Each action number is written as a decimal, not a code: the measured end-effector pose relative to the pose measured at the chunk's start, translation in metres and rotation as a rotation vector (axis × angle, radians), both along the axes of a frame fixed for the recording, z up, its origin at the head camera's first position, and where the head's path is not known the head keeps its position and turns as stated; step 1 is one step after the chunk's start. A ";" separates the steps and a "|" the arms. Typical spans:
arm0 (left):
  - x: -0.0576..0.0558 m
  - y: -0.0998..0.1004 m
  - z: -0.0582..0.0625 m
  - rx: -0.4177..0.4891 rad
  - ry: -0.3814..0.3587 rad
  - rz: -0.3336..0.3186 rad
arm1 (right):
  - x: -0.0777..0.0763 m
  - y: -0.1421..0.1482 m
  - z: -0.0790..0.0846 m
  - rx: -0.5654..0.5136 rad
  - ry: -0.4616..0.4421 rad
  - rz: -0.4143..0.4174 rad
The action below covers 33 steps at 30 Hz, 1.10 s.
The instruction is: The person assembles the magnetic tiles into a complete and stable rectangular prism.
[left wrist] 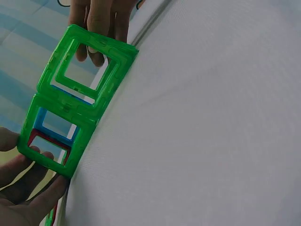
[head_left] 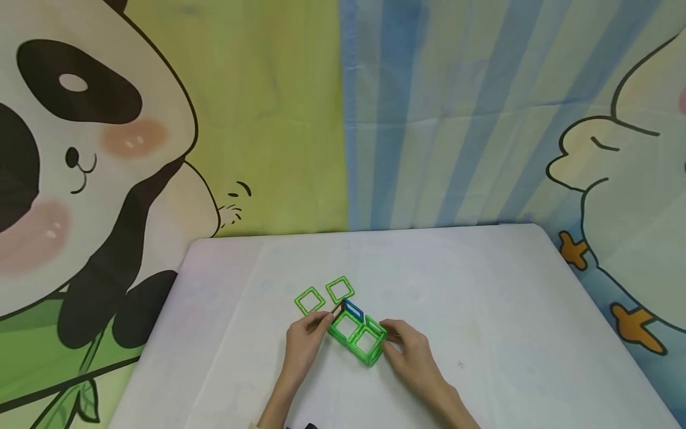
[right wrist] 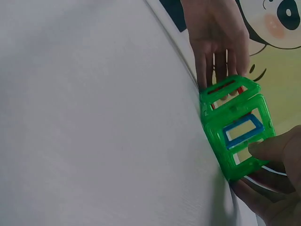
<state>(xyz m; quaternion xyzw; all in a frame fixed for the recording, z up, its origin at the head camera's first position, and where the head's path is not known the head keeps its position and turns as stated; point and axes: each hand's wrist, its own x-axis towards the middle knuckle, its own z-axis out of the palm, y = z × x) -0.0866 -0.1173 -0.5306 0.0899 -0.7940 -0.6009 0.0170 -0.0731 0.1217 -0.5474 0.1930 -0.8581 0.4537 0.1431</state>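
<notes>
Well in from the table's [head_left: 509,310] far edge, left hand [head_left: 305,347] pinched green tile build's [head_left: 356,337] left corner; two loose green squares [head_left: 318,295] lay beyond; red tile [left wrist: 51,138], then blue tile [head_left: 354,306] stood on build; right hand [head_left: 417,360] pinched right end.

Both the left hand [head_left: 303,344] and the right hand [head_left: 414,359] are bare, with slim, slender-looking fingers [left wrist: 99,21] and a rounded thumb [right wrist: 273,147] that shows largest in the right wrist view. The left forearm [head_left: 280,398] is narrow and bare up to a scrap of pale, cream-toned sleeve [head_left: 254,426] at the lower edge of the head view (too little of it shows to tell the cloth or cuff). The right forearm [head_left: 454,406] is bare as far as it can be seen, its outline stepping slightly at the wrist. A small black piece [head_left: 311,426] peeks in beside the left forearm; whether it is worn cannot be told.
</notes>
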 end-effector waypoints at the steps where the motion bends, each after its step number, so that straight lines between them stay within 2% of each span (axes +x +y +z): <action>1: 0.001 0.000 0.000 -0.001 -0.005 -0.001 | -0.002 0.002 0.000 0.008 0.007 -0.011; 11: 0.016 0.007 0.001 -0.011 -0.060 0.003 | -0.021 0.010 0.001 0.001 -0.041 -0.059; 16: 0.023 0.012 0.000 -0.011 -0.083 0.040 | -0.030 0.010 0.002 0.030 -0.028 -0.070; 18: 0.024 0.014 0.000 -0.021 -0.086 0.056 | -0.032 0.009 0.003 0.039 -0.058 -0.074; 21: 0.026 0.016 0.001 -0.036 -0.093 0.079 | -0.033 0.011 0.007 0.033 -0.162 -0.058; 24: 0.027 0.015 0.002 -0.043 -0.098 0.085 | -0.030 0.017 0.011 0.009 -0.304 0.009; 27: 0.027 0.013 0.004 -0.045 -0.104 0.075 | -0.027 0.026 0.011 -0.021 -0.410 0.142; 30: 0.026 0.009 0.005 -0.048 -0.100 0.052 | -0.026 0.032 0.008 -0.057 -0.463 0.283; 33: 0.025 0.004 0.006 -0.045 -0.076 0.017 | -0.025 0.033 0.004 -0.082 -0.466 0.337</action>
